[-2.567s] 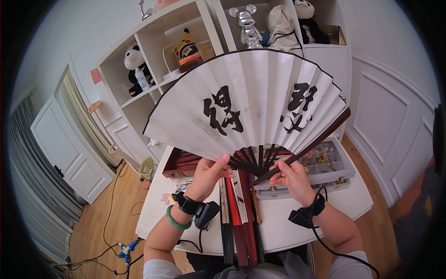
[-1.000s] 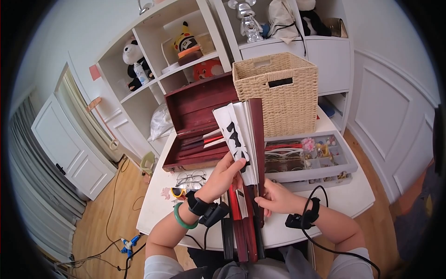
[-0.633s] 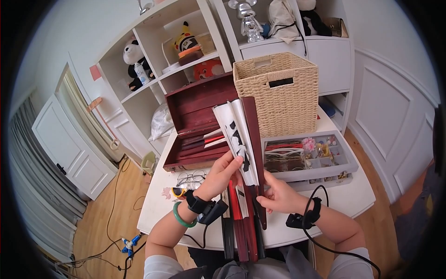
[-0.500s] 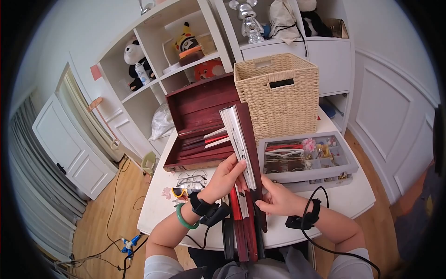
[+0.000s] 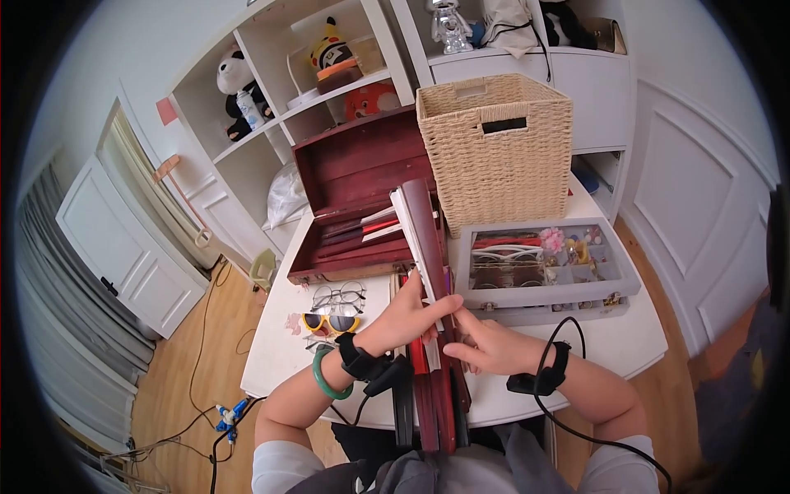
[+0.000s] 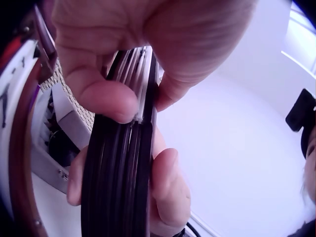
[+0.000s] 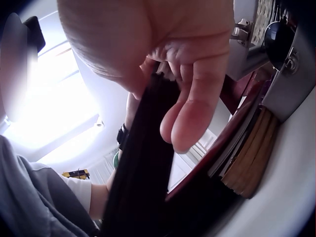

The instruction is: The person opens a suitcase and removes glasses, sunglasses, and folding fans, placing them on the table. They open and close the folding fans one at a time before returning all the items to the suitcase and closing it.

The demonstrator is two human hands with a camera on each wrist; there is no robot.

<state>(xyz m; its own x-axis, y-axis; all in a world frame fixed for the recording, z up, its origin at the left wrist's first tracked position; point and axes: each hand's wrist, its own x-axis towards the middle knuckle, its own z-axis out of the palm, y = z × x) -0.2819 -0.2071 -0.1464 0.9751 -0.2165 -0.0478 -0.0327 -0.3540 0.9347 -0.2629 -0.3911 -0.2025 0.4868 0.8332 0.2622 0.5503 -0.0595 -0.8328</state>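
A folding fan [image 5: 424, 235] with white leaf and dark red guards stands folded, tilted upward between both hands. My left hand [image 5: 403, 319] grips it near the lower end of the leaf, thumb across the guard. Just below, my right hand [image 5: 495, 346] holds the ribs near the pivot end. In the left wrist view the dark ribs [image 6: 116, 168] lie stacked together, with fingers on both sides. The right wrist view has the fan's dark lower part [image 7: 143, 153] between thumb and fingers. Under the hands, several folded fans [image 5: 428, 403] lie across the table's front edge.
An open dark red case [image 5: 354, 267] holding more folded fans stands at the back left. Behind is a woven basket [image 5: 502, 173]; at right, a grey compartment box [image 5: 547, 300] of trinkets. Eyeglasses [image 5: 339, 296] and yellow sunglasses [image 5: 331, 323] lie left on the white table [image 5: 276, 362].
The fan, spread wide with its black characters showing, has been folded into a narrow stack. Both hands have come together around its lower part, and the characters are now hidden.
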